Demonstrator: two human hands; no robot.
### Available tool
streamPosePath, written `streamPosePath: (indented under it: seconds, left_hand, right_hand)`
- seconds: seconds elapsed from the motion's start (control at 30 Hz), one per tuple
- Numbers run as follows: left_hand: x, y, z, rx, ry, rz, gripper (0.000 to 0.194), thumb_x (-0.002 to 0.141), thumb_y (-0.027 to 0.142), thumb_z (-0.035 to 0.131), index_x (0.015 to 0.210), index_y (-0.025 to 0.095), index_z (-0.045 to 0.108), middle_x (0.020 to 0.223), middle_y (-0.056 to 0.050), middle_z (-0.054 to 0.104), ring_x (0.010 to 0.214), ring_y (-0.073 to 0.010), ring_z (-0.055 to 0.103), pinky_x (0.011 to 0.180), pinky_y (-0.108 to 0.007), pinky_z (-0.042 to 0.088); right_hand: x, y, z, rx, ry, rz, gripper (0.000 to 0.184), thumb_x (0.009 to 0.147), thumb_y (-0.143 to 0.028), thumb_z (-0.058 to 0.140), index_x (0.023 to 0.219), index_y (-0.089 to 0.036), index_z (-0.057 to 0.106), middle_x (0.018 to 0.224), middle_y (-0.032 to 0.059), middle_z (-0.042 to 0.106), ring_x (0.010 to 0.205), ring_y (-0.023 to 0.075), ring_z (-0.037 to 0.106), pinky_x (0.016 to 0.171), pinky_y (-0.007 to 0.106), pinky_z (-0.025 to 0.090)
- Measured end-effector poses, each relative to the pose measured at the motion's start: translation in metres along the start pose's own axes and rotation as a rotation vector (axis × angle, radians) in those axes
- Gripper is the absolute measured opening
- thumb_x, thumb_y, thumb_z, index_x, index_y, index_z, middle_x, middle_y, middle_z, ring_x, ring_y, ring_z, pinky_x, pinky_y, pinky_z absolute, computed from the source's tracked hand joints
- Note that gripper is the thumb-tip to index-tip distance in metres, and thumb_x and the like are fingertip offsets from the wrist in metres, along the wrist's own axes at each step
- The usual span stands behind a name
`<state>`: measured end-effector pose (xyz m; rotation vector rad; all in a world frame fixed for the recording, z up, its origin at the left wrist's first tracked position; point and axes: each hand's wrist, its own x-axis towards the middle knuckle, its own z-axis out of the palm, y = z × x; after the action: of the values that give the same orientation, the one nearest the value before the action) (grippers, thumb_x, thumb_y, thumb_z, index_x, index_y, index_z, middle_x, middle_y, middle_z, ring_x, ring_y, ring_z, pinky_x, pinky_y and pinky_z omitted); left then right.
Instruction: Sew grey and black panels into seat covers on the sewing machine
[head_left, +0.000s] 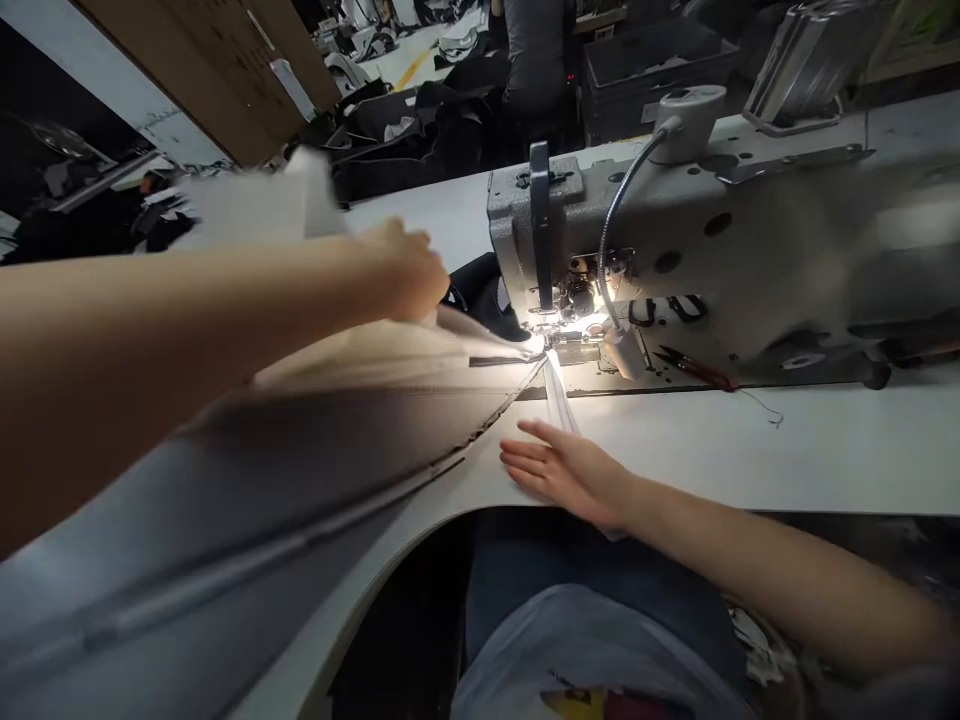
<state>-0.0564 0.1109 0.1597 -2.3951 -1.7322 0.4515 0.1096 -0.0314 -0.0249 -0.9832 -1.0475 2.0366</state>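
My left hand [405,270] reaches across the white sewing table [750,450] and pinches the edge of a large grey fabric panel [300,470] close to the needle of an industrial sewing machine [675,230]. A blurred white piece of cloth [255,205] rises just behind that hand. My right hand [570,470] lies flat on the table, fingers apart, beside a white fabric strip [559,395] running from under the presser foot [577,320]. Black fabric [487,295] bunches behind the needle area.
Red-handled thread snips [694,368] lie by the machine base. A gooseneck lamp [619,215] lights the needle area. Behind the table, a seated person [532,60] works among piles of black fabric [420,135]. A brown board [217,60] hangs overhead at upper left.
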Motion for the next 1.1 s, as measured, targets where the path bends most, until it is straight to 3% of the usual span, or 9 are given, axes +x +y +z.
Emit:
streamPosePath:
  seconds: [0.07, 0.2, 0.43, 0.6, 0.67, 0.73, 0.83, 0.97, 1.1]
  left_hand:
    - [0.014, 0.018, -0.024, 0.313, -0.003, 0.117, 0.018, 0.073, 0.005, 0.066, 0.056, 0.001, 0.059, 0.071, -0.004, 0.058, 0.118, -0.0346, 0.048, 0.103, -0.056, 0.031]
    - [0.031, 0.029, -0.022, 0.377, 0.051, 0.116, 0.006, 0.070, -0.006, 0.065, 0.075, -0.003, 0.065, 0.111, -0.015, 0.064, 0.131, -0.0345, 0.037, 0.112, -0.055, 0.016]
    - [0.026, 0.005, 0.115, 0.048, 0.213, 0.135, 0.021, 0.078, 0.003, 0.053, 0.091, 0.009, 0.069, 0.133, -0.015, 0.055, 0.132, -0.0296, 0.040, 0.116, -0.044, 0.024]
    - [-0.024, 0.020, 0.160, -0.313, 0.639, -0.308, 0.041, 0.089, 0.014, 0.041, 0.127, 0.011, 0.057, 0.138, -0.024, 0.044, 0.128, -0.0361, 0.042, 0.105, -0.054, 0.033]
    - [-0.055, 0.037, 0.153, -0.403, 0.540, -0.235, 0.040, 0.093, 0.020, 0.035, 0.127, 0.015, 0.057, 0.115, -0.019, 0.059, 0.107, -0.0298, 0.056, 0.094, -0.046, 0.044]
    - [-0.082, 0.061, 0.144, -0.406, 0.249, -0.016, 0.041, 0.094, 0.024, 0.034, 0.127, 0.021, 0.058, 0.099, -0.011, 0.064, 0.088, -0.0233, 0.060, 0.080, -0.036, 0.049]
    - [-0.103, 0.094, 0.146, -0.308, -0.048, 0.185, 0.054, 0.089, 0.028, 0.045, 0.142, 0.019, 0.046, 0.097, -0.010, 0.064, 0.087, -0.0243, 0.060, 0.070, -0.032, 0.050]
    - [-0.095, 0.105, 0.160, -0.155, -0.021, 0.108, 0.071, 0.086, 0.024, 0.052, 0.153, 0.018, 0.028, 0.101, -0.014, 0.060, 0.094, -0.0296, 0.060, 0.069, -0.037, 0.052]
    - [-0.076, 0.098, 0.158, -0.157, -0.136, 0.106, 0.077, 0.086, 0.011, 0.049, 0.155, 0.024, 0.018, 0.097, -0.012, 0.061, 0.079, -0.0254, 0.066, 0.063, -0.033, 0.053]
  right_hand:
    - [0.050, -0.012, 0.024, 0.364, 0.060, 0.207, 0.033, 0.099, -0.047, 0.043, 0.106, -0.020, 0.061, 0.102, 0.0069, 0.069, 0.091, 0.0121, 0.067, 0.087, 0.027, 0.054]
    - [0.097, -0.013, 0.052, 0.625, 0.144, 0.110, 0.020, 0.101, -0.037, 0.044, 0.102, -0.021, 0.057, 0.092, 0.0007, 0.067, 0.073, 0.0096, 0.063, 0.075, 0.024, 0.056]
    - [0.043, -0.006, 0.020, 0.611, 0.151, 0.302, 0.022, 0.102, -0.026, 0.038, 0.102, -0.014, 0.056, 0.079, 0.0039, 0.068, 0.062, 0.0116, 0.066, 0.058, 0.023, 0.058]
    - [0.045, -0.001, 0.012, 0.464, 0.091, 0.287, 0.023, 0.103, -0.029, 0.035, 0.100, -0.014, 0.053, 0.074, 0.0039, 0.067, 0.058, 0.0130, 0.066, 0.054, 0.024, 0.057]
    - [0.051, 0.004, 0.014, 0.452, 0.066, 0.251, 0.019, 0.101, -0.031, 0.042, 0.100, -0.016, 0.052, 0.077, 0.0034, 0.067, 0.060, 0.0130, 0.066, 0.057, 0.026, 0.058]
    - [0.049, 0.008, 0.013, 0.425, 0.062, 0.220, 0.016, 0.096, -0.033, 0.051, 0.099, -0.017, 0.053, 0.078, 0.0021, 0.067, 0.062, 0.0125, 0.066, 0.060, 0.026, 0.057]
    - [0.028, 0.006, 0.003, 0.199, -0.018, 0.174, 0.022, 0.087, -0.028, 0.060, 0.107, -0.019, 0.057, 0.080, 0.0003, 0.067, 0.068, 0.0118, 0.065, 0.067, 0.026, 0.057]
    - [-0.012, -0.012, -0.026, -0.547, -0.102, -0.077, 0.027, 0.087, -0.026, 0.053, 0.110, -0.022, 0.066, 0.094, 0.0033, 0.071, 0.087, 0.0163, 0.067, 0.079, 0.031, 0.055]
    - [-0.011, -0.028, -0.062, -1.149, 0.237, -0.415, 0.033, 0.092, -0.025, 0.043, 0.113, -0.021, 0.069, 0.098, 0.0067, 0.072, 0.089, 0.0201, 0.066, 0.079, 0.033, 0.052]
